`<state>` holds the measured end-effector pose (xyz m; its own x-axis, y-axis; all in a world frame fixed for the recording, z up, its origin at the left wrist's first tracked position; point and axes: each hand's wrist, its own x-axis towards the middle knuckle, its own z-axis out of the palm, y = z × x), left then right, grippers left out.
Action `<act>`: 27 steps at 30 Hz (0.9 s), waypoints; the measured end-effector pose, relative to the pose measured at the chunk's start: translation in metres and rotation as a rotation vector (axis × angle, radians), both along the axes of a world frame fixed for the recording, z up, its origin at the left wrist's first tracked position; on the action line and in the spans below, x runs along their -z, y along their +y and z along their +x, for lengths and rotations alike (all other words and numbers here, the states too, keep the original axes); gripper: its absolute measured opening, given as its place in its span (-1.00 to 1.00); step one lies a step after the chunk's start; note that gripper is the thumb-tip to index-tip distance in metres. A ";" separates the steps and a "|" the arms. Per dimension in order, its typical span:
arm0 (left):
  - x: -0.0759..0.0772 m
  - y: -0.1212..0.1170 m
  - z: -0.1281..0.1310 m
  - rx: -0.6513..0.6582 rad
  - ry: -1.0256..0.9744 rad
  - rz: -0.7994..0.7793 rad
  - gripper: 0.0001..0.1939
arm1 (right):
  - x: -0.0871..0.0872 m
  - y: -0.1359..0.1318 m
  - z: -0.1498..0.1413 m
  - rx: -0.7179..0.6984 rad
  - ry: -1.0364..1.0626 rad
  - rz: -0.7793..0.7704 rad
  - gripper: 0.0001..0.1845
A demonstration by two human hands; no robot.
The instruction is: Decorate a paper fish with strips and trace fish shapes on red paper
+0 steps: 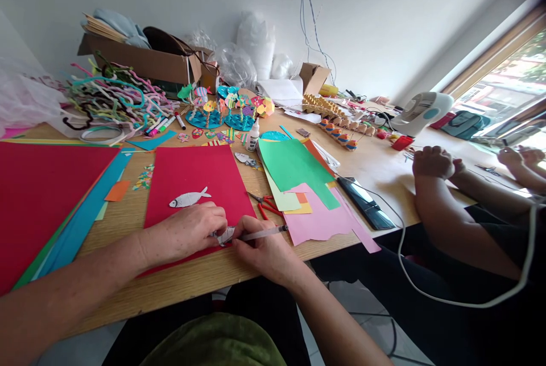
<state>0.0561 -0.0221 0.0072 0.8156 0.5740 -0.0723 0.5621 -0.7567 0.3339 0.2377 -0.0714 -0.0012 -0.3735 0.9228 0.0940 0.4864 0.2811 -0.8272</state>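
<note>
A sheet of red paper [196,170] lies on the table before me. On it rests a white paper fish [187,199] with drawn markings. My left hand [194,228], fingers curled together, presses a second paper fish [224,235] against the sheet's lower edge; this one is partly hidden. In my right hand [268,255] is a pen [267,233] with a clear barrel, its writing end down at the second fish. Just beyond that hand lie red-handled pliers [268,204]. More small paper fish [247,159] lie past the red sheet, near a glue bottle [253,137].
Coloured paper is stacked at left [51,184]; green [290,164] and pink sheets [318,221] lie at right beside a phone [367,204]. Pipe cleaners [115,96], markers [162,124] and finished crafts [230,110] sit behind. A co-worker's arms [443,190] rest at right near a white cable [405,275].
</note>
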 end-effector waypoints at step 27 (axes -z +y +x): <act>0.006 -0.001 -0.003 0.024 -0.035 0.015 -0.89 | -0.004 -0.004 -0.002 -0.006 0.001 -0.030 -0.87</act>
